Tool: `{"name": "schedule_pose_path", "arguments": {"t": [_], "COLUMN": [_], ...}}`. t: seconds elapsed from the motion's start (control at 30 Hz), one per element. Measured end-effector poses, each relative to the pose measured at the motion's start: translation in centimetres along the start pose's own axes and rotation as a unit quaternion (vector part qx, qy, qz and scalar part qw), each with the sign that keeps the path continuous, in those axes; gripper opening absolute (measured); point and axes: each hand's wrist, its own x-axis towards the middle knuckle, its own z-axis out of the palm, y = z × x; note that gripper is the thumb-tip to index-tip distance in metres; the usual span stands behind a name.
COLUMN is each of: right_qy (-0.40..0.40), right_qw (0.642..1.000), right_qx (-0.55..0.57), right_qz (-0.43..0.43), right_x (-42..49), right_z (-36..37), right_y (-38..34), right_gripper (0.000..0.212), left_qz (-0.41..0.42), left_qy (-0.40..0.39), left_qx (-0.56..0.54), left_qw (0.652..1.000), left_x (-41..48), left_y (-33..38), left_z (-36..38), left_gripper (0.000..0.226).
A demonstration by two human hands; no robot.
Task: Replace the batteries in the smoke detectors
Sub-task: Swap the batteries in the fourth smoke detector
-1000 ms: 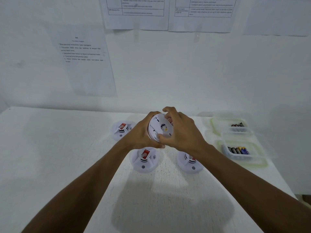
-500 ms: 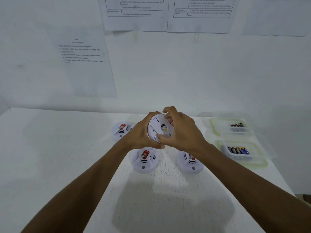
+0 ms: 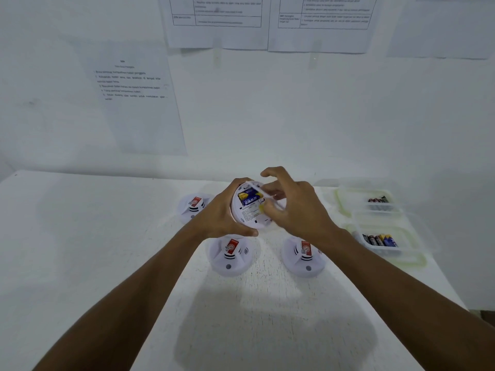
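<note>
My left hand (image 3: 222, 215) grips a white round smoke detector (image 3: 247, 207) above the table, its back turned toward me. A blue and yellow battery (image 3: 249, 196) shows in its open compartment. My right hand (image 3: 294, 207) pinches the thin white back cover (image 3: 267, 196), tilted away from the detector's right side. Three more white detectors with red labels sit on the table: one at the back left (image 3: 194, 207), one below my left hand (image 3: 233, 254), one under my right wrist (image 3: 305, 257).
Two clear plastic trays stand at the right of the white table (image 3: 107, 250): the far one (image 3: 345, 202) and the near one (image 3: 409, 253), each with several batteries. Printed sheets hang on the wall behind. The table's right edge lies just past the trays.
The back cover has come off the held detector and my right hand has lifted it aside, exposing the battery. My left hand stays in place.
</note>
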Motion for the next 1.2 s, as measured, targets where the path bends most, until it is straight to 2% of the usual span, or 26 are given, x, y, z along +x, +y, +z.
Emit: {"name": "schedule_pose_path", "arguments": {"t": [0.1,0.17,0.27,0.37,0.43,0.57,0.67,0.73,0.83,0.9,0.97,1.03,1.2], "right_qy": [0.038,0.028,-0.053,-0.127,-0.161,-0.184,-0.178,-0.147,-0.027,0.038,0.035,-0.004,0.011], "right_qw": [0.998,0.998,0.995,0.989,0.983,0.964,0.953,0.960,0.992,0.994,0.995,0.997,0.988], "right_qx": [0.029,0.032,0.020,-0.023,-0.063,-0.148,-0.215,-0.205,-0.058,0.030,0.053,0.020,-0.054], "right_qz": [0.029,0.051,0.082,0.069,0.061,0.119,0.120,0.123,0.111,0.096,0.075,0.070,0.141], "right_x": [0.8,1.2,1.9,3.2,4.2,6.1,6.1,5.7,5.2,5.0,4.8,4.6,4.3], "right_z": [-0.4,-0.6,-0.2,1.9,3.8,6.6,7.2,6.9,5.6,4.5,3.7,3.5,3.1], "right_y": [2.0,3.9,6.8,8.6,8.9,9.1,9.5,9.5,8.3,5.8,3.1,1.1,-0.5], "right_gripper": [0.038,0.037,0.023,0.012,0.013,0.024,0.033,0.036,0.025,0.023,0.026,0.036,0.062], "left_qz": [0.009,0.001,-0.008,-0.015,-0.016,-0.007,-0.001,0.002,0.008,0.024,0.042,0.047,0.074], "left_qy": [0.019,0.038,0.064,0.068,0.065,0.063,0.060,0.056,0.052,0.051,0.051,0.045,0.042], "left_qx": [0.006,-0.001,0.003,0.007,0.006,0.006,0.009,0.013,0.019,0.029,0.047,0.059,0.090], "left_qw": [1.000,0.999,0.998,0.998,0.998,0.998,0.998,0.998,0.998,0.998,0.997,0.996,0.992], "left_x": [-0.5,-1.0,-1.7,-2.0,-2.0,-1.9,-1.7,-1.4,-0.8,-0.2,0.6,1.3,1.9], "left_y": [-0.7,-1.1,-2.2,-3.0,-3.1,-3.1,-3.4,-3.6,-3.9,-3.7,-3.0,-2.1,-1.0], "left_z": [-0.7,-1.5,-3.0,-3.8,-4.0,-4.1,-4.1,-4.1,-3.9,-3.5,-2.9,-2.2,-0.9], "left_gripper": [0.094,0.098,0.101,0.107,0.108,0.110,0.108,0.108,0.106,0.103,0.101,0.099,0.092]}}
